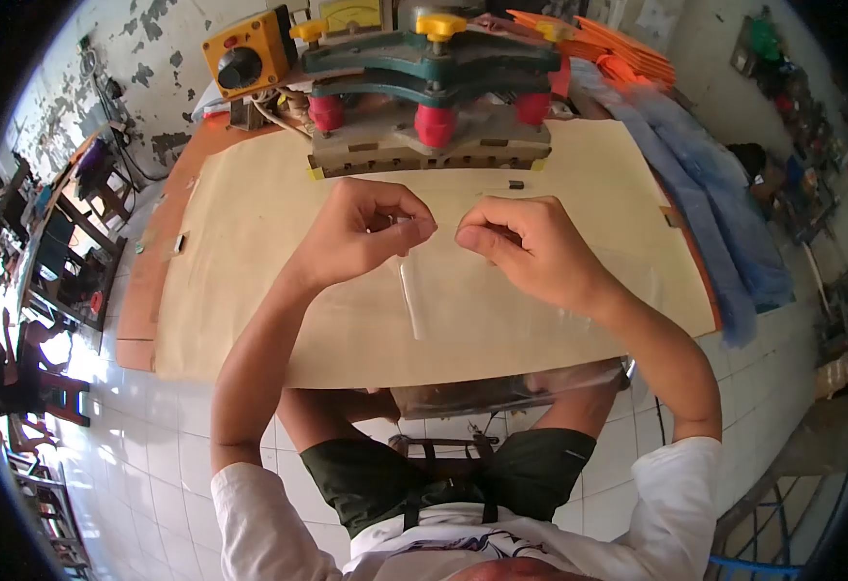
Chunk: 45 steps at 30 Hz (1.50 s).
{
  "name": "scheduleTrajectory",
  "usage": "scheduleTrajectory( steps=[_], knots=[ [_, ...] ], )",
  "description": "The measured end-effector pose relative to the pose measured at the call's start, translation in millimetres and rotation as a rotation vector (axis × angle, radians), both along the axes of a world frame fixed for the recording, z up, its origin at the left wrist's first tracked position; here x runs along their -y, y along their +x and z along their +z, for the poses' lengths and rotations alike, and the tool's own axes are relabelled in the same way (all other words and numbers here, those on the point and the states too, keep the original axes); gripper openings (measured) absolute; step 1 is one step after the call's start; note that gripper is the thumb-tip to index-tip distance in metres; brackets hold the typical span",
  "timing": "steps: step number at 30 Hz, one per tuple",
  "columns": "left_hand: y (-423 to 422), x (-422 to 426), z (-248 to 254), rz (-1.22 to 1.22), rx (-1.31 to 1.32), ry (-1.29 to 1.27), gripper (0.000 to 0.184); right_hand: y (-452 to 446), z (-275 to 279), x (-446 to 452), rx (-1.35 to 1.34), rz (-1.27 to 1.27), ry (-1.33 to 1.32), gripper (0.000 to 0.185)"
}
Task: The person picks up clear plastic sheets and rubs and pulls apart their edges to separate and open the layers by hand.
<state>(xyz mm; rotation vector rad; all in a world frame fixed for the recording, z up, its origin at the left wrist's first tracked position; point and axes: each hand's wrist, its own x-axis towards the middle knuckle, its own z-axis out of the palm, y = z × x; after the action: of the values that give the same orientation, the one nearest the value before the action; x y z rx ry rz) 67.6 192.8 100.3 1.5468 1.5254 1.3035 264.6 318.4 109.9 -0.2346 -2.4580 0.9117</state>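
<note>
A thin clear plastic sheet [487, 300] lies over the paper-covered table and drapes past its front edge above my lap. My left hand [361, 232] is closed in a pinch, thumb against fingers, at the sheet's upper left, where a bright fold runs down from the fingertips. A short gap away, my right hand [530, 242] is pinched the same way at the sheet's upper edge. The film is so transparent that its exact edge between the fingertips is hard to make out. Both hands are raised slightly over the table, in front of the green and red clamping machine [434, 82].
Pale paper [240, 290] covers the wooden table. A yellow control box with a black knob [240, 66] stands back left. Orange sheets [608, 48] are stacked back right, and bluish plastic [705, 184] hangs over the right side. A small dark piece [516, 184] lies near the machine.
</note>
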Motion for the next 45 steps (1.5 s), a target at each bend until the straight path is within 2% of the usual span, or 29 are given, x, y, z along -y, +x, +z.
scheduleTrajectory(
  steps=[2, 4, 9, 15, 21, 29, 32, 38, 45],
  knots=[
    [-13.7, -1.2, -14.3, -0.021, 0.033, 0.006, 0.013, -8.7, -3.6, -3.3, -0.001, 0.046, -0.009, 0.014],
    [-14.2, 8.7, -9.5, -0.032, -0.071, -0.07, 0.011, -14.6, -9.5, -5.7, 0.005, 0.094, -0.03, 0.013],
    [-13.4, 12.5, -10.1, -0.048, 0.039, 0.011, 0.012, -24.0, -22.4, -19.1, 0.07, 0.207, -0.347, 0.016],
    [-7.5, 7.9, -14.5, 0.03, 0.101, -0.081, 0.012, -18.5, -35.4, -28.0, -0.022, 0.193, -0.415, 0.016],
    [-7.0, 6.4, -18.8, 0.017, 0.152, -0.055, 0.011, -10.5, -33.6, -25.6, -0.003, 0.163, -0.348, 0.016],
    [-8.4, 8.0, -22.1, -0.014, 0.048, 0.064, 0.014, -11.7, -36.9, -25.0, 0.003, 0.181, -0.406, 0.018],
    [-6.9, 8.4, -20.7, -0.007, 0.131, 0.0, 0.013, -11.7, -37.2, -25.1, 0.005, 0.181, -0.414, 0.018],
    [-7.9, 7.3, -20.2, -0.005, 0.053, -0.02, 0.011, -12.7, -38.3, -24.6, -0.015, 0.202, -0.416, 0.02],
    [-7.0, 7.8, -22.3, -0.026, 0.133, -0.016, 0.009, -11.5, -39.8, -26.4, 0.007, 0.196, -0.438, 0.022]
  ],
)
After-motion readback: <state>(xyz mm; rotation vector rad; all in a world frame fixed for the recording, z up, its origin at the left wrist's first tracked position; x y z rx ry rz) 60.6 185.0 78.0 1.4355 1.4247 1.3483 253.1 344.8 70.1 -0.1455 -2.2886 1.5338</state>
